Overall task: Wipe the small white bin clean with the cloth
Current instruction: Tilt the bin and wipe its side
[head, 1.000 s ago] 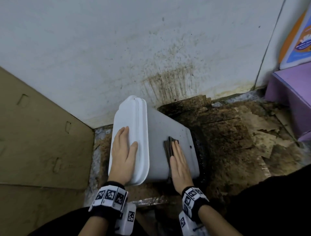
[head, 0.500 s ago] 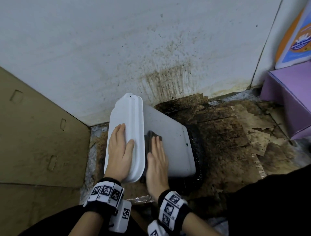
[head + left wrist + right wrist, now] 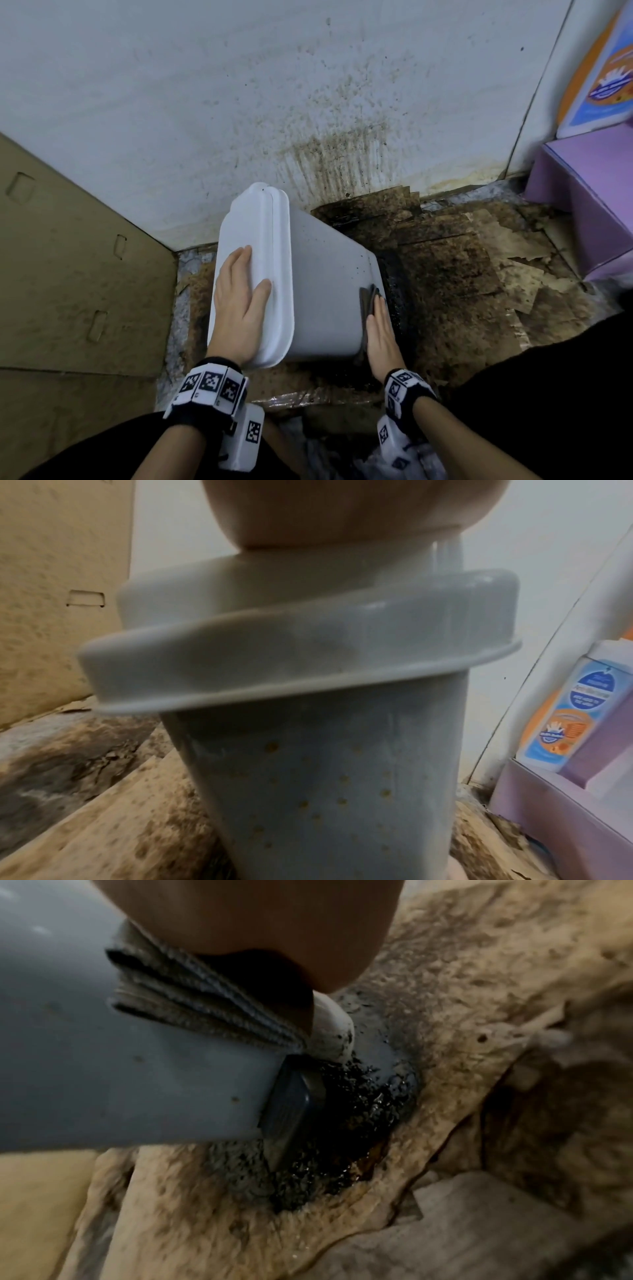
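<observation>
Down by the bin's (image 3: 329, 291) base, our R hand (image 3: 380, 332), fingers flat together, has slid the cloth (image 3: 368, 298) rimward-to-bottom w/ L hand (image 3: 239, 308) spread-fingered bracing the lid (image 3: 253, 240), so sidewall's nearly covered.

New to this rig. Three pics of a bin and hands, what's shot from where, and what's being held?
No robot here: a person works bare-handed, wearing a head camera and one camera on each wrist. The head view looks down on a small white bin tilted over stained cardboard by a spattered wall. The left hand rests flat on the lid, steadying it. The right hand presses a folded grey cloth flat against the bin's side, near the base; no curled grip. The left wrist view looks up the bin from below. The right wrist view shows the cloth and black grime at the base.
</observation>
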{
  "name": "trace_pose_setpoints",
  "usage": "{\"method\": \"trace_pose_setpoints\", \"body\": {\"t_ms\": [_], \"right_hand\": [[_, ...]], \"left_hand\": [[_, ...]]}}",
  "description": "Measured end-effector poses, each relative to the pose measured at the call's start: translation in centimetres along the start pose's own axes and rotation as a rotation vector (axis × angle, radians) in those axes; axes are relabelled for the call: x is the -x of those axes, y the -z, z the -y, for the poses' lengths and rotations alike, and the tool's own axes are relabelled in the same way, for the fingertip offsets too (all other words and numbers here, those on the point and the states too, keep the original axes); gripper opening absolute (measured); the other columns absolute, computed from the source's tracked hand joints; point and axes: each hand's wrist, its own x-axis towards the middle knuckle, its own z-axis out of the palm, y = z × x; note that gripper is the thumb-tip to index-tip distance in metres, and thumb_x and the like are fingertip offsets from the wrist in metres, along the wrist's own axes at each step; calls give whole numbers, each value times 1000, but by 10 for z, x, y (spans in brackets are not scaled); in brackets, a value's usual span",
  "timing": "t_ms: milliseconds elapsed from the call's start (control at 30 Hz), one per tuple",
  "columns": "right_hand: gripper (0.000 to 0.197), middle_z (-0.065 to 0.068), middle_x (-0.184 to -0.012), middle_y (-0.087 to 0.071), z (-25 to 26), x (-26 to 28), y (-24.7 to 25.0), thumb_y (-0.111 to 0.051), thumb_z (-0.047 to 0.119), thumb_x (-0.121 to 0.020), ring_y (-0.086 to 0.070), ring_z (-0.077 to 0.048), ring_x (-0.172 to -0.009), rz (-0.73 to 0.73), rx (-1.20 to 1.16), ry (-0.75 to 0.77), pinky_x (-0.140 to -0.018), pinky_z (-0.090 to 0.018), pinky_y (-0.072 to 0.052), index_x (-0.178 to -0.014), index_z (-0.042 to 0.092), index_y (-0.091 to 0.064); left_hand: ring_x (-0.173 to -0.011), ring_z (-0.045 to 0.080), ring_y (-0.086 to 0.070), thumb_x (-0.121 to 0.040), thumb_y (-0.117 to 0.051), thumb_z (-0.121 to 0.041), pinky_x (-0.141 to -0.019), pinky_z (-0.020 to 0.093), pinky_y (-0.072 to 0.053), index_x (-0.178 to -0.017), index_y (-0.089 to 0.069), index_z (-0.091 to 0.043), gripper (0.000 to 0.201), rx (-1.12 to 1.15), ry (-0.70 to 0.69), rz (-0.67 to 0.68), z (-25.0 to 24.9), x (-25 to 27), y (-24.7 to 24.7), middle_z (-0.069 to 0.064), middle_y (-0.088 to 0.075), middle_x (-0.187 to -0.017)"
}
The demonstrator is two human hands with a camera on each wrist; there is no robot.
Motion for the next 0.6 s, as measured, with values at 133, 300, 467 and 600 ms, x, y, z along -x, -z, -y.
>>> {"method": "trace_pose_setpoints", "body": {"t_ms": [133,300,467,600], "right_hand": [[53,3,-168,9,9,-10,0,-17,29,-110,8,-8,-153,9,-48,-136,-125,-31,7,-159,19,2],[54,0,-167,12,38,-6,-6,-17,23,-109,13,-11,-153,8,-49,-196,-122,-26,12,-158,14,6],[54,11,-165,7,90,21,-33,-20,27,-109,10,-5,-152,-70,-52,-61,-121,-26,8,-159,22,0],[52,26,-155,11,137,44,-48,-15,30,-109,12,7,-147,-27,-44,131,-118,-24,8,-158,30,2]], "left_hand": [[-147,7,-15,-91,-33,-55,-123,35,-10,-153,-28,-23,70,-18,-21,-8,-2,-3,-2,-7,-22,-158],[-148,11,-16,-90,-31,-51,-124,42,-13,-152,-30,-17,71,-17,-18,-23,5,-6,1,-2,-24,-158],[-146,14,-19,-88,-31,-50,-123,37,-13,-151,-31,-14,72,-37,-29,-26,2,-6,0,2,-26,-156],[-147,15,-19,-90,-31,-47,-121,33,-13,-151,-30,-15,69,-54,-25,-27,3,-6,0,2,-26,-157]]}}
